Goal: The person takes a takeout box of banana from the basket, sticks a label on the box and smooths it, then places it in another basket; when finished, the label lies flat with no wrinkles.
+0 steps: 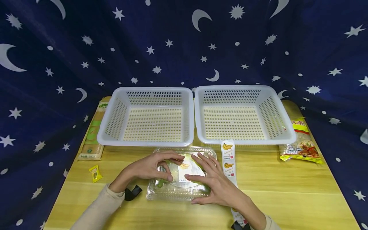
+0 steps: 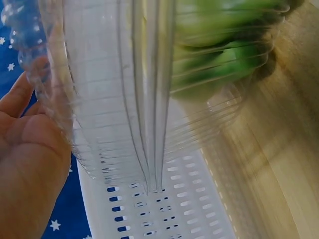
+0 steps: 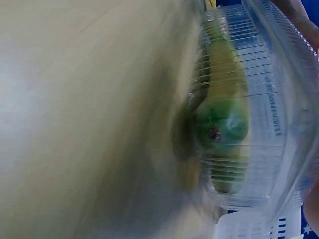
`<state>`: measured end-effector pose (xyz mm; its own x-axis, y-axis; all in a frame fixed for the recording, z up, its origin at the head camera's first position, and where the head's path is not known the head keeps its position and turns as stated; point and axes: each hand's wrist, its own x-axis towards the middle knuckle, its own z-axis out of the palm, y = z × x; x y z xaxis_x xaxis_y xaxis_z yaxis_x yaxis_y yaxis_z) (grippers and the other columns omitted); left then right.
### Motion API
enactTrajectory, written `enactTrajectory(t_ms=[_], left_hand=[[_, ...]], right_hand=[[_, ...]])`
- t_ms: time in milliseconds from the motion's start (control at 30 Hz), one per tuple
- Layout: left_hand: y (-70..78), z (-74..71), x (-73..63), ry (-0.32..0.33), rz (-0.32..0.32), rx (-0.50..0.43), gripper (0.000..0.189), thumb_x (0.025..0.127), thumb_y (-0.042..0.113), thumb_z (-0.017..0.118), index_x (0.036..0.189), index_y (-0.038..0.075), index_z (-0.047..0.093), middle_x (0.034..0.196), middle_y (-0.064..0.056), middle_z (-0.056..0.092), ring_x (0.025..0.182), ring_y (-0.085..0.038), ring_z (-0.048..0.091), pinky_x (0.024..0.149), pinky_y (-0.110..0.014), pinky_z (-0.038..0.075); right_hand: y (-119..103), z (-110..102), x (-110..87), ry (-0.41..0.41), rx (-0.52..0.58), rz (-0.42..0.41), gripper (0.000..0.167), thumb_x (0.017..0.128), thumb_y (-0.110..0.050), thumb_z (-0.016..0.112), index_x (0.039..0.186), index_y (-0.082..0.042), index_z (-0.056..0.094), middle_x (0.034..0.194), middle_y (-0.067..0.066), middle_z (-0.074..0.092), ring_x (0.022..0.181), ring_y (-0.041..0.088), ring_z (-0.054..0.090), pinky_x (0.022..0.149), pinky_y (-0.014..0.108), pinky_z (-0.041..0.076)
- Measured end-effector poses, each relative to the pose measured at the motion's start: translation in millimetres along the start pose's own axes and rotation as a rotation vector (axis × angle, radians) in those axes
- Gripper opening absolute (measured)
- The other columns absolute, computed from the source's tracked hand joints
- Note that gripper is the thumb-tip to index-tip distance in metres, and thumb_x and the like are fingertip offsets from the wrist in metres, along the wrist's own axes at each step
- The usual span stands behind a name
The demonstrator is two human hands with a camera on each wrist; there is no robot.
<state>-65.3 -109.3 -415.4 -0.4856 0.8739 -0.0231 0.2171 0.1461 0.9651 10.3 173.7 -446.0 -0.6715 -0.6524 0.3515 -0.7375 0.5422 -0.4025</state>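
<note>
A clear plastic clamshell box (image 1: 175,194) lies closed on the table. Green and yellow produce (image 3: 224,122) shows through its side in the right wrist view, its kind hard to tell. On the lid is a white banana-picture label (image 1: 183,176). My left hand (image 1: 150,166) rests at the lid's left part, fingers bent loosely and thumb near the label. My right hand (image 1: 215,183) lies spread over the lid's right side, index finger and thumb apart, a fingertip beside the label's edge. Neither hand visibly grips anything.
Two white plastic baskets, left (image 1: 145,143) and right (image 1: 247,141), stand behind the box. A strip of banana labels (image 1: 228,164) runs along its right. A small yellow packet (image 1: 95,173) and a brown-green bag (image 1: 93,134) lie left; a food bag (image 1: 302,143) lies right.
</note>
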Motion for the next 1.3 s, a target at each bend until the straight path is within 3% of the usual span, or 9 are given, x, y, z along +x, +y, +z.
enactTrajectory(t_ms=[133, 233, 400, 600, 767, 900, 967, 1067, 1300], left_hand=[[0.6, 0.4, 0.4, 0.011, 0.016, 0.027, 0.064, 0.088, 0.015, 0.074, 0.143, 0.003, 0.045, 0.139, -0.015, 0.051, 0.086, -0.016, 0.066, 0.077, -0.031, 0.058], [1.7, 1.7, -1.5, 0.041, 0.065, 0.03, 0.061, 0.087, 0.011, 0.074, 0.142, 0.004, 0.047, 0.136, -0.015, 0.053, 0.078, -0.014, 0.063, 0.071, -0.028, 0.057], [3.6, 2.7, -14.8, 0.151, 0.089, 0.01, 0.056, 0.088, 0.0, 0.069, 0.141, 0.006, 0.05, 0.126, -0.016, 0.058, 0.09, -0.021, 0.062, 0.072, -0.029, 0.055], [-2.7, -4.3, -43.1, 0.269, -0.002, 0.094, 0.047, 0.092, 0.008, 0.067, 0.137, 0.006, 0.054, 0.103, -0.008, 0.064, 0.084, -0.012, 0.059, 0.073, -0.026, 0.053], [-12.5, -6.6, -66.7, 0.371, -0.148, 0.219, 0.058, 0.09, 0.023, 0.071, 0.143, 0.016, 0.05, 0.097, -0.006, 0.058, 0.079, -0.01, 0.054, 0.069, -0.023, 0.052], [-17.5, 1.3, -74.8, 0.353, -0.27, 0.206, 0.077, 0.086, 0.034, 0.074, 0.152, 0.028, 0.036, 0.112, -0.011, 0.049, 0.084, -0.016, 0.052, 0.068, -0.023, 0.052], [-20.0, 7.0, -74.9, 0.322, -0.286, 0.18, 0.084, 0.085, 0.036, 0.075, 0.155, 0.029, 0.029, 0.12, -0.011, 0.044, 0.086, -0.019, 0.053, 0.068, -0.024, 0.053], [-23.9, 13.9, -71.4, 0.274, -0.276, 0.14, 0.087, 0.086, 0.034, 0.074, 0.156, 0.029, 0.024, 0.13, -0.011, 0.039, 0.085, -0.018, 0.054, 0.066, -0.025, 0.053], [-32.2, 20.2, -64.0, 0.224, -0.206, -0.002, 0.085, 0.088, 0.025, 0.074, 0.157, 0.026, 0.024, 0.124, -0.019, 0.038, 0.065, -0.003, 0.044, 0.056, -0.022, 0.049]], right_hand=[[5.3, -3.2, -1.7, 0.023, 0.021, 0.025, 0.069, 0.085, -0.067, 0.06, 0.14, -0.025, 0.055, 0.158, 0.017, 0.029, 0.146, 0.041, 0.022, 0.12, 0.053, 0.007], [15.1, -10.6, -4.7, 0.073, 0.037, 0.075, 0.069, 0.092, -0.068, 0.046, 0.142, -0.021, 0.052, 0.158, 0.017, 0.029, 0.146, 0.043, 0.02, 0.12, 0.055, 0.005], [38.4, -27.5, -13.9, 0.136, 0.043, 0.2, 0.062, 0.095, -0.058, 0.049, 0.142, -0.017, 0.052, 0.158, 0.018, 0.029, 0.149, 0.04, 0.014, 0.119, 0.059, 0.003], [48.3, -37.6, -30.9, 0.111, 0.036, 0.277, 0.057, 0.092, -0.031, 0.064, 0.144, -0.017, 0.049, 0.159, 0.016, 0.028, 0.15, 0.035, 0.014, 0.121, 0.053, 0.0], [46.2, -43.1, -42.3, 0.126, 0.047, 0.303, 0.053, 0.092, -0.021, 0.064, 0.144, -0.016, 0.051, 0.159, 0.012, 0.03, 0.149, 0.033, 0.017, 0.121, 0.047, 0.001], [46.2, -49.0, -48.5, 0.146, 0.047, 0.322, 0.051, 0.092, -0.016, 0.064, 0.141, -0.013, 0.053, 0.158, 0.01, 0.032, 0.15, 0.03, 0.018, 0.117, 0.048, 0.008], [46.9, -51.7, -51.0, 0.154, 0.047, 0.326, 0.049, 0.092, -0.014, 0.063, 0.14, -0.011, 0.054, 0.158, 0.01, 0.032, 0.149, 0.029, 0.019, 0.114, 0.05, 0.012], [49.2, -55.2, -53.6, 0.166, 0.049, 0.33, 0.049, 0.091, -0.013, 0.063, 0.14, -0.011, 0.055, 0.158, 0.01, 0.033, 0.147, 0.029, 0.022, 0.109, 0.052, 0.016], [53.5, -58.5, -55.7, 0.158, 0.032, 0.334, 0.053, 0.089, -0.012, 0.065, 0.14, -0.016, 0.054, 0.157, 0.008, 0.036, 0.146, 0.026, 0.025, 0.107, 0.051, 0.019]])
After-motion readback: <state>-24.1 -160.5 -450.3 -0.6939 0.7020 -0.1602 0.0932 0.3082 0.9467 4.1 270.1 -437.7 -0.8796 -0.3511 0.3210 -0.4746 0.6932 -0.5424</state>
